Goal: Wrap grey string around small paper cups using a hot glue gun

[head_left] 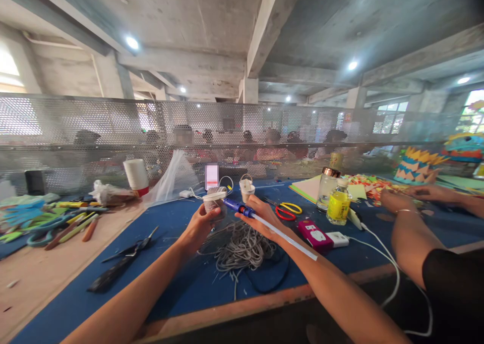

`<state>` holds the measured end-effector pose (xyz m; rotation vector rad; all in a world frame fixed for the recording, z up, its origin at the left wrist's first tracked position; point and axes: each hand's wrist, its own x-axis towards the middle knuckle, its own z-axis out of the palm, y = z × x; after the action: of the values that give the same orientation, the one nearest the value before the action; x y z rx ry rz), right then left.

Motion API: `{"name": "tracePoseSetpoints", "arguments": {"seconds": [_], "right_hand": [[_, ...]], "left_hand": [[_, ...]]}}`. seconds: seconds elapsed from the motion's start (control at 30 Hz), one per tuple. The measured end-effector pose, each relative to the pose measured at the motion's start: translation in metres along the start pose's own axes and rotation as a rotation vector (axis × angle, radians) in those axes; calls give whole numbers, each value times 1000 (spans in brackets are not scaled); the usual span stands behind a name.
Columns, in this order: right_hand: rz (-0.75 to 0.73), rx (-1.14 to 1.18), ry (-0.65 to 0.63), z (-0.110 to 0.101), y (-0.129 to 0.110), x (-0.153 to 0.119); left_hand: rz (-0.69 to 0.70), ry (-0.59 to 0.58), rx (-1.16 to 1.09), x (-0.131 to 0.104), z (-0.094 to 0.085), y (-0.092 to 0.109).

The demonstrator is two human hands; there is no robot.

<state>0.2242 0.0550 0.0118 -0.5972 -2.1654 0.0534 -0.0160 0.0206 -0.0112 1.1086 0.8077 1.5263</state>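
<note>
My left hand (200,225) is wrapped round a small cup (215,205) with a white rim, holding it above the blue mat. My right hand (260,217) grips a blue glue gun (238,207), its tip close to the cup's side. A long whitish glue stick (285,237) runs back from the gun over my right forearm. Under both hands lies a tangled heap of grey cord (244,250). Just behind my right hand stands a second small cup (247,189) with a looped handle. A phone with a lit screen (212,176) stands behind the held cup.
Black scissors (126,261) lie left. Red-and-yellow scissors (289,211), a purple box (314,235), a white charger (338,239), a glass jar (325,190) and a yellow bottle (339,203) are right. Another person's arms (408,228) reach in there. A perforated screen (223,127) stands behind.
</note>
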Motion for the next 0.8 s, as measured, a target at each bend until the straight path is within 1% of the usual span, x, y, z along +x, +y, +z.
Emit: {"name": "tracePoseSetpoints", "arguments": {"seconds": [0.33,0.6,0.8], "right_hand": [[18,-16,3,3,3,-1],[-1,5,-3,2,1,-1],[10,-17,7,1,2,-1]], "left_hand": [[2,12,-18,-1,2,2],[0,-8,-14,2,-3,-2],[4,-9,-18,1,-1,0]]}}
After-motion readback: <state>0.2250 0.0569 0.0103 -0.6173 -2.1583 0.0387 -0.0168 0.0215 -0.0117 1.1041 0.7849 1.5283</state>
